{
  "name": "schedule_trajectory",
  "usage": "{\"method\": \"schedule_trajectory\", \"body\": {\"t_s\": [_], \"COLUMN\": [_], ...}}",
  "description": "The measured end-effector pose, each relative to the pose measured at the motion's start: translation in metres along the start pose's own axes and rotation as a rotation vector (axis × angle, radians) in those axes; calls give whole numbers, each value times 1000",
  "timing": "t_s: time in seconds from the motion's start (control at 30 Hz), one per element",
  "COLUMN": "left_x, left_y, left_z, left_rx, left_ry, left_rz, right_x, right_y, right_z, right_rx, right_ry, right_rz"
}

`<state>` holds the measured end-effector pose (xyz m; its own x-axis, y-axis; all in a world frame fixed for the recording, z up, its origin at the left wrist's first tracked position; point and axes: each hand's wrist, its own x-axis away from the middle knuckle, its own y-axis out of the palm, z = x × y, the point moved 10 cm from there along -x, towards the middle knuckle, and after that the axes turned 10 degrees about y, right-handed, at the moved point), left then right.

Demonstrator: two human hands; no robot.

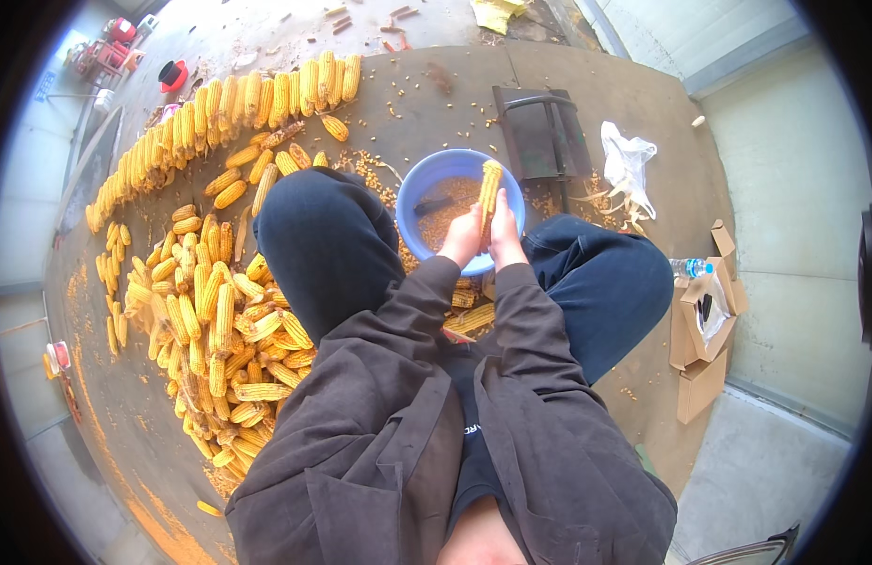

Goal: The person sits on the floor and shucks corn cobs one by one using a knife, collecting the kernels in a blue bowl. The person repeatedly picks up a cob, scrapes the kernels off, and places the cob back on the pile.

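Observation:
Over a blue plastic basin [410, 180], an ear of yellow corn [489, 185] stands nearly upright between my hands. My left hand [464, 233] grips its lower part from the left. From the other side, my right hand [504, 224] presses against it with the fingers pointing up. Loose corn kernels [450, 229] cover the basin's bottom, and a dark elongated object [434, 205] lies among them. The basin sits between my bent knees. Below it, more ears [471, 319] show between my forearms. The lower end of the held ear is hidden by my hands.
A large heap of corn ears [220, 318] lies to my left, with a stacked row of ears [224, 102] beyond it. A dark metal-framed object [545, 134], a white plastic bag [628, 162], a water bottle [690, 268] and an open cardboard box [690, 318] are on the right.

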<state>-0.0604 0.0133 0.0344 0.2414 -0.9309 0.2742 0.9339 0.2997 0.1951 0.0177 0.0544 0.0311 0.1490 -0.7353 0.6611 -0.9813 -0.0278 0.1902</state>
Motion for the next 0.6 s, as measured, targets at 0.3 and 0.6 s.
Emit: {"method": "schedule_trajectory", "body": {"t_s": [0.3,0.6], "left_x": [11,11], "left_y": [19,20], "left_z": [-1,0], "left_rx": [39,36], "left_ry": [-4,37], "left_rz": [-122,-126], "right_x": [-9,-4], "right_y": [-23,-11], "right_z": [-14,-15], "right_rx": [360,-133], "right_ry": [-97,-18], "right_rz": [195,-14]}}
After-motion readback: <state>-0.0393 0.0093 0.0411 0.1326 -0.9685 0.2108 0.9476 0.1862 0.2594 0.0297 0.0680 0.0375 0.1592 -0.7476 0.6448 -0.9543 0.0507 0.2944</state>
